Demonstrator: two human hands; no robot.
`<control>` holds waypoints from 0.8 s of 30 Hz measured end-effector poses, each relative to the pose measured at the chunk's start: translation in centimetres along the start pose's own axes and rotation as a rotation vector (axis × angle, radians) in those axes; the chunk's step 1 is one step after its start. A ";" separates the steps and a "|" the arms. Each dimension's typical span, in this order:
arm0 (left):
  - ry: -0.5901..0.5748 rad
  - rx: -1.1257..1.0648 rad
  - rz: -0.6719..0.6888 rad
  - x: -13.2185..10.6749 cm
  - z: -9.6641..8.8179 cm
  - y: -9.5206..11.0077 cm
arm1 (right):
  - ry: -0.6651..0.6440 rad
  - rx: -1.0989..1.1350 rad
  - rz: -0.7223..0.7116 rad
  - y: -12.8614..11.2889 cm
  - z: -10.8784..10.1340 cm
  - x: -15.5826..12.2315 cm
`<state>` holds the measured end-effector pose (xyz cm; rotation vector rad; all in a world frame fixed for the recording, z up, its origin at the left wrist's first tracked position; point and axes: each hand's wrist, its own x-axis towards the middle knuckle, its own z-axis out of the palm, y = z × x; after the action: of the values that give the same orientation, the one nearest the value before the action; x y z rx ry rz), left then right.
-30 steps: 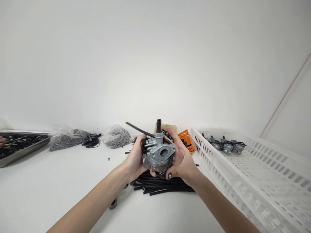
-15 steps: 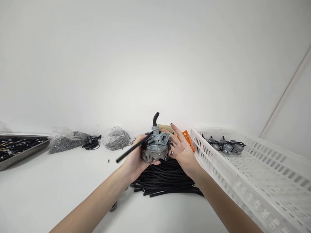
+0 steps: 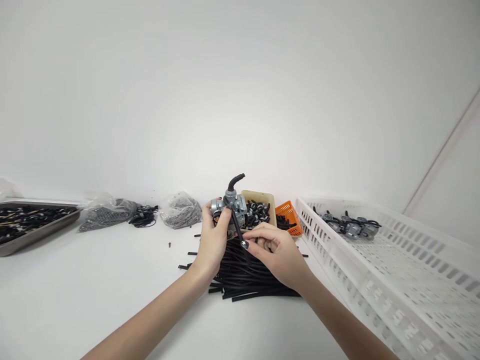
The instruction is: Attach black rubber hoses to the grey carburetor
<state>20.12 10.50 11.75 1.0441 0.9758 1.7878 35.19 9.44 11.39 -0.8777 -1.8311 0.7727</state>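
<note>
My left hand (image 3: 213,241) is closed around a grey metal carburetor (image 3: 229,204) held upright above the table, a bent black cap on its top. A black rubber hose (image 3: 238,231) hangs down from the carburetor. My right hand (image 3: 275,255) pinches the lower end of that hose between thumb and fingers. Both hands hover over a pile of black hose pieces (image 3: 243,277) lying on the white table (image 3: 75,290).
A white slotted crate (image 3: 405,280) at the right holds three carburetors (image 3: 350,225). Behind the hands stand a tan bin of black clips (image 3: 258,209) and an orange basket (image 3: 289,216). Plastic bags of small parts (image 3: 180,210) and a metal tray (image 3: 33,227) lie at the left.
The carburetor has been turned in my left hand so its hose now hangs down. My right hand left the carburetor body, dropped lower and took the hose's end.
</note>
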 end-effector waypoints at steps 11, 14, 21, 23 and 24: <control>-0.032 -0.005 -0.110 -0.4 0.4 0.4 | 0.129 -0.165 -0.288 1.2 -0.9 1.0; -0.051 -0.007 -0.162 -0.4 0.5 0.7 | 0.142 -0.099 -0.334 1.7 -0.6 1.1; -0.097 -0.016 -0.147 -0.1 0.3 0.3 | 0.184 -0.045 -0.391 2.5 -0.5 1.3; -0.105 -0.019 -0.147 -0.1 0.3 0.4 | 0.194 -0.054 -0.412 2.4 -0.5 1.2; -0.109 -0.021 -0.150 -0.2 0.3 0.5 | 0.199 -0.060 -0.422 2.3 -0.6 1.1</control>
<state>20.30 10.25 12.25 1.0170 0.9412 1.5996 35.92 11.71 10.25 -0.5528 -1.7833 0.3534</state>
